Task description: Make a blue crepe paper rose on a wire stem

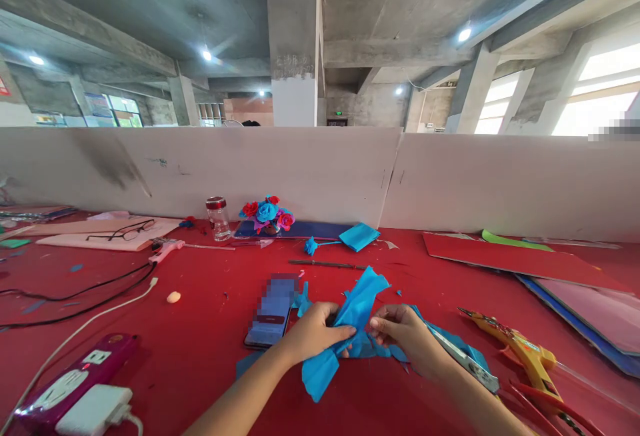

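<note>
By the partition [300, 169] a pot [273, 229] holds paper roses [267, 212], while fingers [344, 334] of left hand [313, 336] and right hand [407, 339] pinch blue paper [357, 306].

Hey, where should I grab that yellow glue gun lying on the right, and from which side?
Take the yellow glue gun by its thick handle end, probably coming from the right: it lies flat on the red table, and its pointed nozzle aims left toward the right hand holding blue paper.

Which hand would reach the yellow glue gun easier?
Probably the right hand: it lies nearer the glue gun, on that side. The left hand is farther away, by the phone. Both pinch the paper.
</note>
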`<control>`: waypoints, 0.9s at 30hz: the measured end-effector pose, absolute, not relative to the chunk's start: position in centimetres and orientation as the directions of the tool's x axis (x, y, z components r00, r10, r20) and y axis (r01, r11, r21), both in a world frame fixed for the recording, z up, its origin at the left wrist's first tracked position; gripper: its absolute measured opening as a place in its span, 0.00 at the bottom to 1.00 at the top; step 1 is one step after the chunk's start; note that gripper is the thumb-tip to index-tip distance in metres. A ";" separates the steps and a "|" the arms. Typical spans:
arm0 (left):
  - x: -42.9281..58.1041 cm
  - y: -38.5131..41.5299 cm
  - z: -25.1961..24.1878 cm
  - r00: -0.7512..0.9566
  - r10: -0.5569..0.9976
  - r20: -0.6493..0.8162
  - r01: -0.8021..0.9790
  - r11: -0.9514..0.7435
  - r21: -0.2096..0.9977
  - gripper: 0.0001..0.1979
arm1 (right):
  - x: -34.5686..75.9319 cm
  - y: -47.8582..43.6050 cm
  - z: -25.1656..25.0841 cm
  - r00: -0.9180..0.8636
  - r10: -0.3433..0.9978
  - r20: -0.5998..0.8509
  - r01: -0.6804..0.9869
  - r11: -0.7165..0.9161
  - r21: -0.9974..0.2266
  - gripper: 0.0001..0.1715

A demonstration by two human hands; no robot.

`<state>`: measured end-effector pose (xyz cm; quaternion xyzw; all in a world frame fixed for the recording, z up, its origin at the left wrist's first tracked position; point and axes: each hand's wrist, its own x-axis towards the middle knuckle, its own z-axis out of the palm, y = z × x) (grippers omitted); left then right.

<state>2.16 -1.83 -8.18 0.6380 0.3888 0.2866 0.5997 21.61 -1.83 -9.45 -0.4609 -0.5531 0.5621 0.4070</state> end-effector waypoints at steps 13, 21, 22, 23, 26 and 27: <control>2.1 -1.6 -8.5 0.565 0.812 -0.146 0.063 0.134 0.989 0.28 | 21.4 -2.4 -9.1 -0.281 0.953 -0.112 -0.205 -0.174 -0.963 0.15; 2.3 -1.1 -9.6 0.616 0.787 -0.043 0.089 -0.016 0.996 0.11 | 21.5 -1.9 -9.4 -0.248 0.966 -0.068 -0.259 -0.134 -0.957 0.12; 2.3 -1.1 -9.7 0.597 0.802 -0.028 0.122 -0.056 0.991 0.10 | 21.5 -1.9 -9.5 -0.247 0.967 -0.065 -0.260 -0.131 -0.957 0.12; 2.3 -1.1 -9.6 0.579 0.815 -0.020 0.153 -0.084 0.985 0.09 | 21.5 -1.9 -9.4 -0.245 0.967 -0.063 -0.256 -0.127 -0.958 0.13; 2.2 -1.1 -9.0 0.534 0.843 -0.058 0.217 -0.070 0.974 0.12 | 21.4 -2.1 -9.1 -0.235 0.970 -0.065 -0.228 -0.119 -0.966 0.13; 2.1 -1.2 -8.7 0.534 0.842 -0.080 0.228 -0.052 0.972 0.14 | 21.4 -2.1 -9.0 -0.226 0.972 -0.063 -0.223 -0.115 -0.968 0.14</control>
